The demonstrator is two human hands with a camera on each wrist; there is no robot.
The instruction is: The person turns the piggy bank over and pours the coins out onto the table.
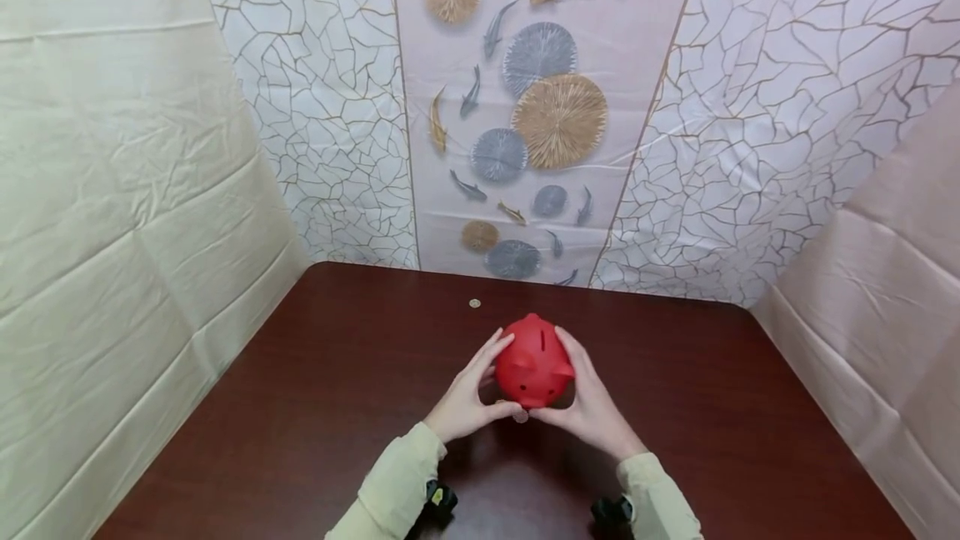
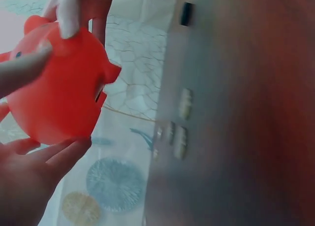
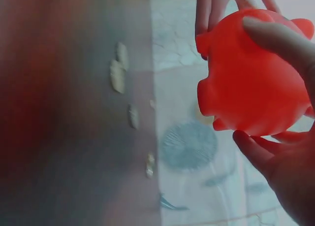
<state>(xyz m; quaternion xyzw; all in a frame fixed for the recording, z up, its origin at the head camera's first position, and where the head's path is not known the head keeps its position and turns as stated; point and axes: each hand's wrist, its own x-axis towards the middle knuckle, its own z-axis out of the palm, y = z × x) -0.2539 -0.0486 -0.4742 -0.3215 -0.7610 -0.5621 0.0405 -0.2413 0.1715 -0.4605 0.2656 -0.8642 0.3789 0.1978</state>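
A person's left hand [image 1: 467, 394] cups the left side of a red piggy bank [image 1: 533, 361], fingers curved around its body. The piggy bank sits between both hands above a dark brown table [image 1: 300, 407], snout toward the person, coin slot on top. The right hand [image 1: 590, 401] wraps the right side the same way. Several coins [image 3: 118, 74] lie on the table beyond, one small coin [image 1: 474, 303] near the patterned back wall [image 1: 540, 107].
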